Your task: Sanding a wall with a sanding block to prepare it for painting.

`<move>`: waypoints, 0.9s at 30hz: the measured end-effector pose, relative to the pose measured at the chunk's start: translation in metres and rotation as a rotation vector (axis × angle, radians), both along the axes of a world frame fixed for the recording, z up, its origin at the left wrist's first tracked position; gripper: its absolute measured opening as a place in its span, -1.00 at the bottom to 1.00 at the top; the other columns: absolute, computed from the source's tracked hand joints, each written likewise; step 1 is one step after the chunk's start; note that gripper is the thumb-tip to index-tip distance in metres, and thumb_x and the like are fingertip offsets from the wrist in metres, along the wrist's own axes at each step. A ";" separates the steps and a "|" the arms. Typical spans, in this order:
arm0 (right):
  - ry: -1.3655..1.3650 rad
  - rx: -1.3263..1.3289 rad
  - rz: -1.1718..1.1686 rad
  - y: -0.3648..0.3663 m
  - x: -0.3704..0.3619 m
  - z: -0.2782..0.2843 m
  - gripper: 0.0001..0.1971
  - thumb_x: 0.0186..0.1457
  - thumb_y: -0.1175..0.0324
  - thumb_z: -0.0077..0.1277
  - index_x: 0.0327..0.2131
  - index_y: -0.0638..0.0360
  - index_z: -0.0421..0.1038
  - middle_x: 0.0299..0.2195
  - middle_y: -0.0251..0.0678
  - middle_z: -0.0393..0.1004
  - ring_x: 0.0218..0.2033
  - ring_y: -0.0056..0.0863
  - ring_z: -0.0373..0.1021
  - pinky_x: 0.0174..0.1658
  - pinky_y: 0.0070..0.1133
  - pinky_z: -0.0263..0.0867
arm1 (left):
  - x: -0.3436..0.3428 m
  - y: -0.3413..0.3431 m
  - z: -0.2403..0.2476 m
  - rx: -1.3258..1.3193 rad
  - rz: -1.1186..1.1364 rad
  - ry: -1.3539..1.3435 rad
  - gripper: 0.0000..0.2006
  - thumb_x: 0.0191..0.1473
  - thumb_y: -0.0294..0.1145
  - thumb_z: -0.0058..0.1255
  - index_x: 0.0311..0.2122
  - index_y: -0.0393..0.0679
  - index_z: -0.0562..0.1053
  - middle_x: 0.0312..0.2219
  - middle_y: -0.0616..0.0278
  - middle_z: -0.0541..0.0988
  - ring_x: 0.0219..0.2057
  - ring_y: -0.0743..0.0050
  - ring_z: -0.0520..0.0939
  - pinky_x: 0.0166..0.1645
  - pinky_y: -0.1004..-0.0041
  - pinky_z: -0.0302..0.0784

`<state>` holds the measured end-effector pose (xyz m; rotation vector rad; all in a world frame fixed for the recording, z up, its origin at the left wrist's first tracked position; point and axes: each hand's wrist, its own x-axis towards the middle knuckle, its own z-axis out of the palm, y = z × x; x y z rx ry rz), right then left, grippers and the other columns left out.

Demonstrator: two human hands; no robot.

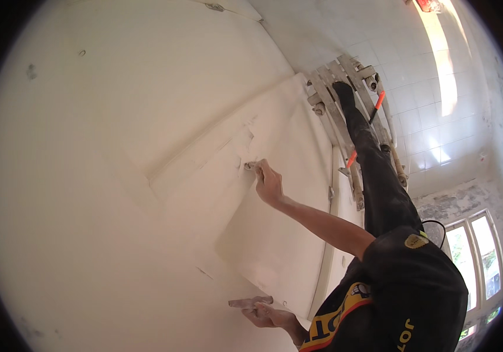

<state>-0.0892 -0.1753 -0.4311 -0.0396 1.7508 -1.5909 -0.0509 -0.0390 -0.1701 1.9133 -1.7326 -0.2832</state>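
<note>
My right hand (270,185), whitened with dust, is closed around a small putty knife (250,166) held against the pale wall surface (116,176). Most of the tool is hidden by the fingers. Around its tip lies a smeared patch of filler (222,144) with uneven, ridged edges. Lower in the view, my left hand (269,315) grips a flat, filler-smeared blade (251,302), seen nearly edge-on close to the same surface. How the left fingers wrap it is partly hidden.
My leg in dark trousers (380,182) rests on a plank scaffold (328,88) with round poles. An orange-and-black bar (379,101) crosses beside the leg. Beyond lies a shiny tiled floor (433,111); a white-framed window (474,258) is at the lower right.
</note>
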 end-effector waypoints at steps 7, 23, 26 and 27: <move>0.010 -0.039 -0.037 -0.002 -0.009 -0.008 -0.83 0.02 0.71 -0.19 -0.34 0.20 0.25 -0.39 -0.03 0.47 -0.31 -0.09 0.46 -0.33 -0.51 0.35 | 0.012 0.003 -0.010 0.048 0.028 0.029 -0.59 0.13 -0.01 -0.07 -0.44 -0.19 0.20 -0.65 0.28 0.24 -0.54 0.51 0.29 -0.32 0.41 0.26; 0.050 0.049 0.098 0.006 -0.006 -0.013 -0.85 0.06 0.69 -0.17 -0.34 0.19 0.24 -0.40 -0.11 0.47 -0.38 -0.10 0.45 -0.37 -0.45 0.36 | 0.012 0.019 -0.008 0.069 0.018 0.012 -0.69 0.17 -0.14 -0.16 -0.47 -0.14 0.18 -0.63 0.30 0.23 -0.53 0.55 0.24 -0.35 0.49 0.16; 0.110 -0.239 -0.004 0.000 0.011 0.025 -0.84 0.06 0.68 -0.18 -0.31 0.18 0.26 -0.52 -0.12 0.39 -0.50 -0.11 0.41 -0.48 -0.44 0.30 | 0.010 0.014 -0.013 0.061 0.054 -0.014 -0.63 0.16 -0.06 -0.13 -0.47 -0.15 0.18 -0.65 0.31 0.23 -0.55 0.55 0.25 -0.36 0.50 0.19; 0.115 -0.232 -0.003 0.004 0.008 0.014 -0.84 0.06 0.68 -0.18 -0.31 0.18 0.26 -0.52 -0.12 0.39 -0.50 -0.11 0.41 -0.48 -0.44 0.30 | 0.006 0.016 -0.014 0.070 0.077 -0.027 -0.58 0.15 0.02 -0.10 -0.47 -0.16 0.18 -0.67 0.32 0.24 -0.58 0.56 0.25 -0.37 0.50 0.22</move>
